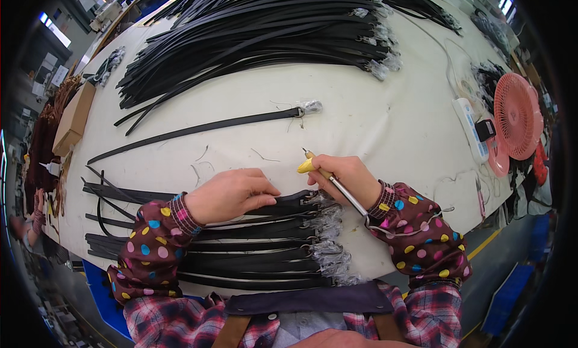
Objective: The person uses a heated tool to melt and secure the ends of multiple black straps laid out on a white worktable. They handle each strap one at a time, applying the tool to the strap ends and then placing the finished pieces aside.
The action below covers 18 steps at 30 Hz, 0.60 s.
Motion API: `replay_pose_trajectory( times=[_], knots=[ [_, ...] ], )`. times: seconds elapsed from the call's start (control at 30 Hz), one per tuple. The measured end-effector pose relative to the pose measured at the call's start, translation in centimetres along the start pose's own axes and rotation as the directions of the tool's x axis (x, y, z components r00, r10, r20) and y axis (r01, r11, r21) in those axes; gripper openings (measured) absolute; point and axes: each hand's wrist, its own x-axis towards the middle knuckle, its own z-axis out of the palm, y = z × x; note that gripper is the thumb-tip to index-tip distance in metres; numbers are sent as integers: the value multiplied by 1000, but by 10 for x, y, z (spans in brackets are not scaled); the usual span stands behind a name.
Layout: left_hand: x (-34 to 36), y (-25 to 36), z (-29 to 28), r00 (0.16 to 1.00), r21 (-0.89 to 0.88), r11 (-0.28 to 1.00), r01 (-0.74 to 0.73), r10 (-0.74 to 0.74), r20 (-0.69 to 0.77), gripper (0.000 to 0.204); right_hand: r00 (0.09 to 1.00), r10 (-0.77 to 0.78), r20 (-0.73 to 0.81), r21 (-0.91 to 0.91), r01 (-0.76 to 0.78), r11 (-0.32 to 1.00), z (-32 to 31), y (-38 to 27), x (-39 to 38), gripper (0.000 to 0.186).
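Note:
My right hand (346, 178) is closed round a slim, pen-shaped tool (347, 192) with a metal barrel and a cord at its rear, like a soldering iron. Its narrow tip points up and away, off the belts. Yellow wrapping covers one fingertip of that hand. With fingers and thumb drawn together, my left hand (232, 194) grips a black belt (293, 200) near its buckle end. Several more black belts (253, 247) lie side by side nearer my body, their buckles wrapped in clear plastic (331, 254).
One belt (198, 131) lies alone across the white table (355, 116). Beyond it is a big pile of black belts (259, 35). At right are a power strip (469, 128) and a pink fan (518, 116); at left, a cardboard box (73, 120). Loose thread ends dot the tabletop.

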Motion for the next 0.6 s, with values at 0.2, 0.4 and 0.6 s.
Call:
replay_pose_trajectory(
  times=[0.2,0.4,0.6],
  knots=[
    [57,-64,-32,894,271,958,97,36,-446,24,956,-127,-266,-204,73,976,-14,20,20,9],
    [50,-71,-28,940,223,972,69,12,-342,17,937,-284,-204,-399,185,898,-36,40,57,33],
    [31,-60,-3,876,414,910,6,195,-441,9,993,-86,-78,-222,67,973,-23,43,52,29]
  ],
)
